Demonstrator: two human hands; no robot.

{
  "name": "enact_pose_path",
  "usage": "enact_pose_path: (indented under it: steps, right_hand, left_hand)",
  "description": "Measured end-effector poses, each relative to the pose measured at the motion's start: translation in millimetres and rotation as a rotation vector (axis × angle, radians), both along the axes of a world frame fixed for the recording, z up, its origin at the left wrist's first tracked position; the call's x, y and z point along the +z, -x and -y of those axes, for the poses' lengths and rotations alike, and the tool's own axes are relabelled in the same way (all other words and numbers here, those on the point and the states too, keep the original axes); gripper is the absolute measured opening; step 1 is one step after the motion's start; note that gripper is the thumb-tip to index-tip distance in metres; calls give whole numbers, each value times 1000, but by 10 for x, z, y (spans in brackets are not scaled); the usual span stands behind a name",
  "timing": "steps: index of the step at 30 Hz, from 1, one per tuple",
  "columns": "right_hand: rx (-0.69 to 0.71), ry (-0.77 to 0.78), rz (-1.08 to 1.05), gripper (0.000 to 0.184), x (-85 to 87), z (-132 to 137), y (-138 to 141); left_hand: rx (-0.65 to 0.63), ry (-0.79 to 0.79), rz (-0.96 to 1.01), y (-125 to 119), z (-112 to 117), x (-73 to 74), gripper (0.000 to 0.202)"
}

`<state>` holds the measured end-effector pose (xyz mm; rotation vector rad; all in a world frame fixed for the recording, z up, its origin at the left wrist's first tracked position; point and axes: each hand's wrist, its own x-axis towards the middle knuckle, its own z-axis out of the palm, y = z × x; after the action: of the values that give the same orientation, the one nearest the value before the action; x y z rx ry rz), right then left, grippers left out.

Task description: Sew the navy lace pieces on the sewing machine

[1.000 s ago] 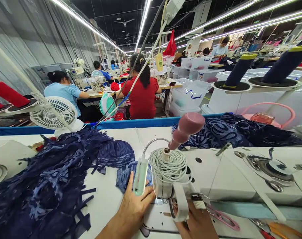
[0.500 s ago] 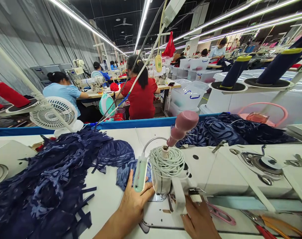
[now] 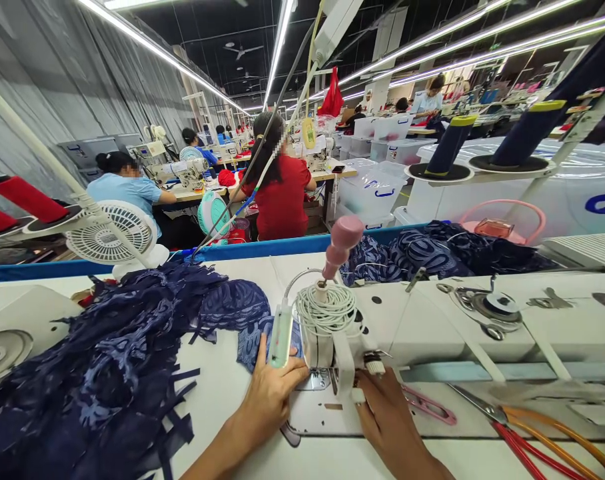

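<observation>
A white sewing machine (image 3: 392, 320) stands before me, with a small lamp (image 3: 281, 337) at the left of its head. Beneath the lamp lies a navy lace piece (image 3: 250, 343). My left hand (image 3: 270, 390) rests on its near edge, fingers spread and partly behind the lamp, some pointing toward the needle area. My right hand (image 3: 392, 417) is right of the presser area, by the metal plate (image 3: 332, 417); its fingertips are hidden behind the machine head, so its grip cannot be made out. A second navy lace piece (image 3: 235, 303) touches the first at upper left.
A heap of navy lace garments (image 3: 107, 360) covers the left of the table. At right lie scissors (image 3: 497, 413) and a pink thread snipper (image 3: 430, 405). More lace (image 3: 427, 253) lies behind the machine. A white fan (image 3: 111, 232) stands beyond the heap. Co-workers sit ahead.
The view has shifted slightly, bringing the scissors at right more fully into sight. Both hands stay at nearly the same places by the machine head.
</observation>
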<state>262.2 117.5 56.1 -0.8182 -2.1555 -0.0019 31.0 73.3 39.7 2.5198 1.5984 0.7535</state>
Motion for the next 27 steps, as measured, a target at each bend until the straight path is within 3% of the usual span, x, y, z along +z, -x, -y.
enact_pose_path:
  steps: [4,12,20,27]
  right_hand:
    - [-6,-17,-6,20,30,11,4]
    - [29,22,-19,20,-210,-5,-53]
    - [41,-118,37,14,-150,-14,-90]
    - [20,10,-13,24,-274,-52,-85]
  left_hand:
    - [-39,38,30,-3,37,17,61]
    - [-20,6,-60,-42,100,-30,65]
    - [-12,-128,-128,-34,65,-134,53]
    - [14,-71,-113,-16,-9,-67,49]
